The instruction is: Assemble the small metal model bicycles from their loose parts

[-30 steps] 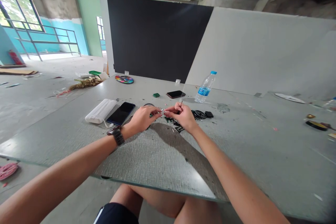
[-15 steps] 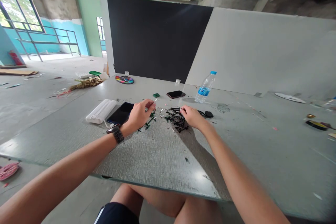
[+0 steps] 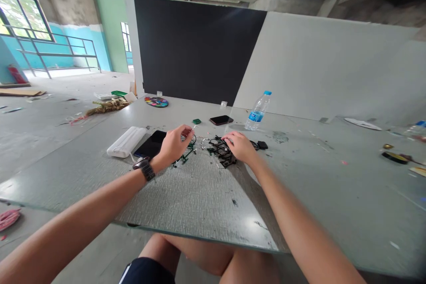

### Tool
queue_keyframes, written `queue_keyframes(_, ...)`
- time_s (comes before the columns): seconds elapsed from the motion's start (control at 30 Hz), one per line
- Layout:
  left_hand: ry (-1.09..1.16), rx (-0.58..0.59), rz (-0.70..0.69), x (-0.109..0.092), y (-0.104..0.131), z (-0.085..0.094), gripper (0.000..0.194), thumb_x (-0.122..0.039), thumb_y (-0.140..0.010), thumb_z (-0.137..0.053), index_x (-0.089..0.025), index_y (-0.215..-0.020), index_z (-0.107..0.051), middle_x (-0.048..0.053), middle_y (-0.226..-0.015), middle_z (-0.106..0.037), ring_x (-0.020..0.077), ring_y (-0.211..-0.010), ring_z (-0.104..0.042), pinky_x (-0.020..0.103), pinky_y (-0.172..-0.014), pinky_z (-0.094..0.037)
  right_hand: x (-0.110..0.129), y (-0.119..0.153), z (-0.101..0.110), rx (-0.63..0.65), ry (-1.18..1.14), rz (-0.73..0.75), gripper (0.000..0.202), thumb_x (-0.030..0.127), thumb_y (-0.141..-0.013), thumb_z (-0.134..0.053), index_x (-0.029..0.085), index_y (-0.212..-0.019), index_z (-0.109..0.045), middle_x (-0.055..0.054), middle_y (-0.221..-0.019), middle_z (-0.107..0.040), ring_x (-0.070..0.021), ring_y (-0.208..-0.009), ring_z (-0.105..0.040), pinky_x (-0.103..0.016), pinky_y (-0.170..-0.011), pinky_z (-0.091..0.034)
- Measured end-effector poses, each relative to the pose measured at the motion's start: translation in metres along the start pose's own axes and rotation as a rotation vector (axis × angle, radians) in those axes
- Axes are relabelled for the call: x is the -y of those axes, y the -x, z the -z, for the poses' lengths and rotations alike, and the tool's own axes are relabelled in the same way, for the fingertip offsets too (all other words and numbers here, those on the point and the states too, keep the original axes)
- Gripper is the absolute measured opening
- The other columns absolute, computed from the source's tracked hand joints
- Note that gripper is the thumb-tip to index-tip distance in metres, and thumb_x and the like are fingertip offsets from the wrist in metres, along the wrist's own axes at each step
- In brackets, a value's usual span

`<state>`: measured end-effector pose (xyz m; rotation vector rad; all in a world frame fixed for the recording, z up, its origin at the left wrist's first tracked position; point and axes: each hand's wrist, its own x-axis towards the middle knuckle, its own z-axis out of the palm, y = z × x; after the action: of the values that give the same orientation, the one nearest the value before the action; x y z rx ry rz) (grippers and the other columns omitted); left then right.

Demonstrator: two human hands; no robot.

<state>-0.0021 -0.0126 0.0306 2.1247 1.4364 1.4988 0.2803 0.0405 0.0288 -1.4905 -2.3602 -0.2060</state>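
Observation:
My left hand (image 3: 175, 143), with a dark watch on its wrist, pinches a small, thin, pale piece (image 3: 195, 127) between thumb and fingertips. Beneath it lie green parts (image 3: 185, 157) and a small spoked wheel (image 3: 190, 141), partly covered by the hand. My right hand (image 3: 240, 145) reaches over a tangled pile of black parts (image 3: 223, 153), its fingers bent down at the pile's upper edge. Whether anything is between those fingertips is too small to tell. Small shiny bits (image 3: 203, 143) are scattered between the two groups.
Left of my left hand lie a dark tablet or phone (image 3: 149, 144) and a white case (image 3: 126, 142). Behind the parts are a green block (image 3: 196, 121), a phone (image 3: 221, 120) and a water bottle (image 3: 258, 112). A paint palette (image 3: 156, 101) sits further back, before a black panel (image 3: 199, 49).
My right hand's fingers have shifted slightly left and spread a little over the black pile. My left hand still pinches the pale piece. The whole view has shifted slightly.

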Motion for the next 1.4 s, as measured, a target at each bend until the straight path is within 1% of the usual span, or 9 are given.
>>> queue_keyframes(0.17, -0.051, 0.043, -0.040, -0.004, 0.002, 0.000, 0.018, -0.035, -0.095, -0.057, -0.021, -0.092, -0.067, 0.002, -0.087, -0.074, 0.0157, -0.080, -0.067, 0.029, -0.075, -0.049, 0.001, -0.007, -0.013, 0.100, 0.029, -0.022, 0.039, 0.020, -0.099, -0.039, 0.025, -0.120, -0.072, -0.006, -0.127, -0.066, -0.0231, -0.113, -0.059, -0.033, -0.097, -0.043)
queue_keyframes(0.43, -0.093, 0.070, -0.091, -0.007, 0.006, -0.003, 0.019, -0.036, -0.095, -0.056, -0.021, -0.096, -0.068, 0.003, -0.085, -0.073, 0.0162, -0.079, -0.066, 0.028, -0.072, -0.048, 0.008, -0.011, -0.002, 0.143, 0.094, -0.127, 0.030, 0.028, -0.094, -0.050, 0.025, -0.107, -0.077, -0.006, -0.119, -0.072, -0.0260, -0.111, -0.061, -0.035, -0.088, -0.046)
queue_keyframes(0.6, -0.076, 0.103, -0.098, -0.010, 0.007, -0.003, 0.019, -0.036, -0.095, -0.056, -0.021, -0.098, -0.067, 0.003, -0.087, -0.073, 0.0169, -0.080, -0.067, 0.029, -0.073, -0.049, 0.015, -0.013, 0.002, 0.132, 0.116, -0.169, 0.024, 0.030, -0.094, -0.054, 0.026, -0.095, -0.078, -0.006, -0.106, -0.076, -0.0276, -0.105, -0.063, -0.037, -0.084, -0.045)
queue_keyframes(0.77, 0.006, 0.108, -0.064, -0.009, 0.005, -0.004, 0.019, -0.036, -0.095, -0.056, -0.021, -0.097, -0.067, 0.003, -0.086, -0.074, 0.0161, -0.079, -0.068, 0.029, -0.075, -0.051, 0.011, -0.016, -0.005, 0.052, 0.085, -0.107, 0.021, 0.028, -0.096, -0.051, 0.022, -0.091, -0.072, -0.009, -0.104, -0.073, -0.0291, -0.105, -0.060, -0.039, -0.085, -0.043)
queue_keyframes(0.9, 0.073, 0.131, -0.062, -0.007, 0.004, -0.005, 0.018, -0.035, -0.096, -0.055, -0.021, -0.097, -0.067, 0.003, -0.087, -0.075, 0.0154, -0.080, -0.069, 0.029, -0.078, -0.052, 0.018, -0.016, -0.004, -0.104, -0.229, -0.053, 0.021, 0.022, -0.099, -0.042, 0.018, -0.098, -0.063, -0.011, -0.092, -0.071, -0.0232, -0.086, -0.063, -0.035, -0.079, -0.046)
queue_keyframes(0.97, 0.082, 0.163, -0.074, -0.007, 0.004, -0.005, 0.019, -0.034, -0.097, -0.054, -0.020, -0.098, -0.067, 0.003, -0.088, -0.075, 0.0156, -0.081, -0.069, 0.029, -0.078, -0.052, 0.030, -0.011, 0.000, -0.164, -0.477, -0.004, 0.019, 0.030, -0.099, -0.046, 0.019, -0.100, -0.062, -0.008, -0.089, -0.070, -0.0208, -0.080, -0.064, -0.033, -0.076, -0.048)
queue_keyframes(1.1, 0.037, 0.213, -0.103, -0.008, 0.006, -0.003, 0.020, -0.033, -0.099, -0.051, -0.020, -0.101, -0.067, 0.005, -0.093, -0.075, 0.0171, -0.083, -0.070, 0.030, -0.079, -0.052, 0.060, 0.002, 0.008, -0.131, -0.866, 0.040, 0.029, 0.046, -0.093, -0.061, 0.020, -0.105, -0.067, -0.007, -0.094, -0.073, -0.0210, -0.086, -0.068, -0.034, -0.079, -0.054)
queue_keyframes(1.23, 0.007, 0.229, -0.140, -0.008, 0.008, -0.003, 0.019, -0.032, -0.098, -0.052, -0.021, -0.103, -0.067, 0.005, -0.097, -0.075, 0.0178, -0.086, -0.070, 0.030, -0.080, -0.052, 0.077, 0.007, 0.009, -0.131, -0.984, 0.057, 0.037, 0.050, -0.091, -0.064, 0.021, -0.113, -0.070, -0.007, -0.094, -0.074, -0.0203, -0.085, -0.069, -0.036, -0.080, -0.057)
queue_keyframes(1.4, 0.011, 0.235, -0.160, -0.006, 0.007, -0.004, 0.017, -0.032, -0.098, -0.053, -0.022, -0.103, -0.066, 0.005, -0.097, -0.075, 0.0183, -0.087, -0.070, 0.030, -0.080, -0.052, 0.078, 0.008, 0.008, -0.159, -0.939, 0.043, 0.035, 0.049, -0.091, -0.063, 0.022, -0.112, -0.073, -0.007, -0.097, -0.076, -0.0206, -0.087, -0.070, -0.036, -0.081, -0.057)
